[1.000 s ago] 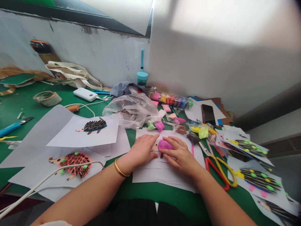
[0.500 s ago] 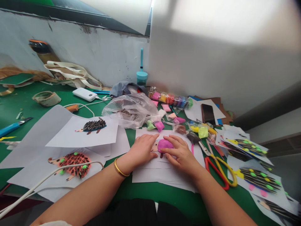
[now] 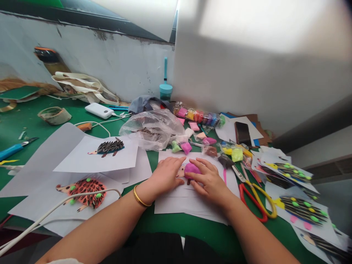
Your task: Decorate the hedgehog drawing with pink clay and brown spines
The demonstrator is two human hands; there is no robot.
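2 bare hands over a white paper sheet (image 3: pixel 170 203) on the green desk (image 3: pixel 176 223). Purple clay (image 3: pixel 191 169) sits on the sheet between the hands, right beside a pale head piece (image 3: pixel 180 170), with a brown leg piece (image 3: pixel 189 182) below. Right hand (image 3: pixel 210 179): grip spread, fingers apart over the clay's right side, pinching nothing visible; pressure can't be told. Left hand (image 3: pixel 165 174): palm down on the sheet's left part, thumb apart from fingers, nothing in the grip, fingertips next to the head piece. Risks, my judgement: uneven finger pressure could leave dents or a thin edge in the clay; pushing left could run it over the head piece or smear colour onto it; soft clay could stick to fingertips and lift off the paper. If the left hand comes up, the sheet could slide, since loose papers are layered under it. Scissors (image 3: pixel 248 183) lie just right of the sheet near the right forearm, so a wide sweep could knock them. Pink strip (image 3: pixel 224 176) by the right hand could get dragged. Left forearm is near a white cable (image 3: pixel 68 198); snagging it could disturb the orange hedgehog picture (image 3: pixel 89 192).
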